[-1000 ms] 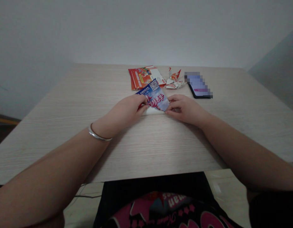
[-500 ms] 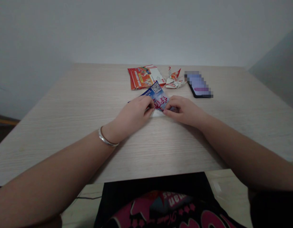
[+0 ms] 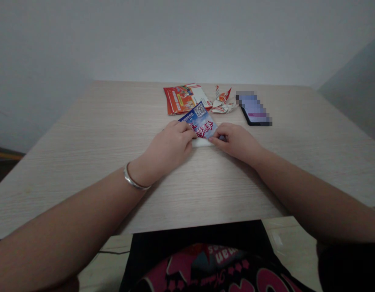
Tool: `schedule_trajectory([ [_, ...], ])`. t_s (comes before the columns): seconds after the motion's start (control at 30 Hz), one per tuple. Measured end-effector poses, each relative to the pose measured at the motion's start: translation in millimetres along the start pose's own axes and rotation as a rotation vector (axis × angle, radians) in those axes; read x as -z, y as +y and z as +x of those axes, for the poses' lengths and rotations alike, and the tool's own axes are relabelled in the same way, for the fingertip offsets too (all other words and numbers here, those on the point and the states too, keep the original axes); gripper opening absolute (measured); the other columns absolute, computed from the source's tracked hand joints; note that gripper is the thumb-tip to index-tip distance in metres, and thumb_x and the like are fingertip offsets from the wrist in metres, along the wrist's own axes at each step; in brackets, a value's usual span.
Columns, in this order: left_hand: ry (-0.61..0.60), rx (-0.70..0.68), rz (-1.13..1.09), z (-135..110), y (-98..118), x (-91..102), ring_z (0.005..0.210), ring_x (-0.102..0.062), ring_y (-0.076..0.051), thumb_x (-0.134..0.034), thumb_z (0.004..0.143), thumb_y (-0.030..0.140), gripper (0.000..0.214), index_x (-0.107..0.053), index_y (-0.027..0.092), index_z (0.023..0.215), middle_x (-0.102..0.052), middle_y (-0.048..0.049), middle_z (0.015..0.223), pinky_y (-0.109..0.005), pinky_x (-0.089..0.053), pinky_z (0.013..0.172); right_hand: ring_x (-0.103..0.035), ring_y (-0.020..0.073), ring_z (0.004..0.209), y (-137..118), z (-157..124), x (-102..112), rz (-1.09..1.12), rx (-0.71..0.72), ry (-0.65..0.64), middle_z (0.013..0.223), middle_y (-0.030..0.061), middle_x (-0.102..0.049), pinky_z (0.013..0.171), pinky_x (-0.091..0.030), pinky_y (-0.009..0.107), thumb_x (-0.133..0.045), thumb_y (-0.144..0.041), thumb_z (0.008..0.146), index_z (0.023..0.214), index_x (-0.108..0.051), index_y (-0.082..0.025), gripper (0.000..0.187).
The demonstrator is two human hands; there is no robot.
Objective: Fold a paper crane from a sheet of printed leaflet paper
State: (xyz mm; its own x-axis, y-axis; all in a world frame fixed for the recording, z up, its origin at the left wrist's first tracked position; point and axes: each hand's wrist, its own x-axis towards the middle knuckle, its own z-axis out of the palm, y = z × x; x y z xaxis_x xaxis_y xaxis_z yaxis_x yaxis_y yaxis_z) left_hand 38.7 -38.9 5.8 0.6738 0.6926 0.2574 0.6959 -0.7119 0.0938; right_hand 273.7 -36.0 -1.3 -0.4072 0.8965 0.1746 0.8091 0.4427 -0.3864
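Observation:
A blue printed leaflet [image 3: 202, 121] with a QR code and red-and-white characters lies on the table between my hands, turned at an angle. Along its near edge shows a white strip [image 3: 202, 142], apparently a turned-up fold. My left hand [image 3: 173, 142] covers the leaflet's left part, its fingers closed and pressed down on the paper. At the near right edge, my right hand [image 3: 233, 140] has thumb and fingers pinched on the leaflet. The undersides of both hands are hidden.
Behind the leaflet lie red-and-white printed sheets [image 3: 178, 101] in a stack. To their right is a folded paper shape [image 3: 224, 102], then a smartphone [image 3: 254, 108]. A wall [image 3: 187, 40] rises at the table's far edge.
My left fingers have flattened and come down onto the leaflet, uncovering more of its lettering. The leaflet sits slightly farther away. My right hand has barely moved.

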Motion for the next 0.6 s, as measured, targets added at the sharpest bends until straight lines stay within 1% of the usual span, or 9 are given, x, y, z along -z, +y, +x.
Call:
schedule_trajectory([
  [0.1, -0.043, 0.016, 0.000, -1, 3, 6.2, 0.113, -0.065, -0.029, -0.047, 0.102, 0.019, 0.034, -0.078, 0.010, 0.113, -0.072, -0.0174, 0.120, -0.045, -0.054, 0.104, -0.062, 0.0189, 0.076, 2, 0, 1, -0.003, -0.072, -0.010, 0.085, 0.0055, -0.074, 0.067, -0.041, 0.035, -0.068, -0.035, 0.095, 0.078, -0.073, -0.021, 0.023],
  [0.2, -0.131, 0.041, -0.020, -3, 7, 11.3, 0.117, -0.066, -0.029, -0.046, 0.102, 0.018, 0.035, -0.076, 0.011, 0.120, -0.069, -0.0172, 0.129, -0.044, -0.055, 0.104, -0.059, 0.0176, 0.069, 4, -1, 4, -0.009, -0.114, -0.039, 0.080, 0.0047, -0.074, 0.063, -0.039, 0.034, -0.070, -0.039, 0.093, 0.076, -0.073, -0.022, 0.024],
  [0.3, -0.171, -0.006, -0.007, -4, 14, 13.3, 0.123, -0.065, -0.030, -0.047, 0.104, 0.020, 0.036, -0.072, 0.011, 0.129, -0.067, -0.0181, 0.136, -0.045, -0.054, 0.108, -0.058, 0.0172, 0.066, 6, -1, 8, -0.019, -0.134, -0.057, 0.076, 0.0041, -0.073, 0.061, -0.038, 0.034, -0.071, -0.041, 0.092, 0.073, -0.073, -0.022, 0.027],
  [0.4, -0.147, -0.091, 0.020, -6, 19, 13.3, 0.131, -0.062, -0.030, -0.047, 0.106, 0.021, 0.035, -0.072, 0.010, 0.127, -0.069, -0.0181, 0.135, -0.048, -0.047, 0.119, -0.059, 0.0173, 0.066, 8, -1, 11, -0.023, -0.145, -0.068, 0.075, 0.0040, -0.073, 0.062, -0.040, 0.035, -0.072, -0.041, 0.091, 0.073, -0.072, -0.022, 0.026],
  [0.5, -0.131, -0.155, 0.049, -7, 21, 12.8, 0.131, -0.063, -0.029, -0.046, 0.106, 0.021, 0.034, -0.073, 0.011, 0.124, -0.072, -0.0152, 0.132, -0.051, -0.037, 0.128, -0.060, 0.0175, 0.065, 9, 0, 12, -0.027, -0.153, -0.081, 0.074, 0.0039, -0.073, 0.062, -0.041, 0.035, -0.072, -0.041, 0.091, 0.072, -0.071, -0.022, 0.027],
  [0.57, -0.144, -0.166, 0.063, -8, 21, 12.6, 0.130, -0.064, -0.029, -0.044, 0.108, 0.021, 0.034, -0.074, 0.011, 0.121, -0.075, -0.0138, 0.126, -0.052, -0.036, 0.129, -0.060, 0.0179, 0.065, 10, 0, 11, -0.026, -0.144, -0.083, 0.074, 0.0038, -0.073, 0.062, -0.042, 0.035, -0.072, -0.041, 0.090, 0.072, -0.071, -0.022, 0.026],
  [0.6, -0.159, -0.164, 0.063, -8, 21, 12.4, 0.129, -0.065, -0.029, -0.043, 0.108, 0.022, 0.035, -0.074, 0.011, 0.122, -0.075, -0.0140, 0.126, -0.051, -0.039, 0.127, -0.060, 0.0182, 0.067, 11, 0, 11, -0.021, -0.135, -0.078, 0.076, 0.0039, -0.073, 0.064, -0.042, 0.035, -0.073, -0.040, 0.090, 0.073, -0.072, -0.023, 0.024],
])
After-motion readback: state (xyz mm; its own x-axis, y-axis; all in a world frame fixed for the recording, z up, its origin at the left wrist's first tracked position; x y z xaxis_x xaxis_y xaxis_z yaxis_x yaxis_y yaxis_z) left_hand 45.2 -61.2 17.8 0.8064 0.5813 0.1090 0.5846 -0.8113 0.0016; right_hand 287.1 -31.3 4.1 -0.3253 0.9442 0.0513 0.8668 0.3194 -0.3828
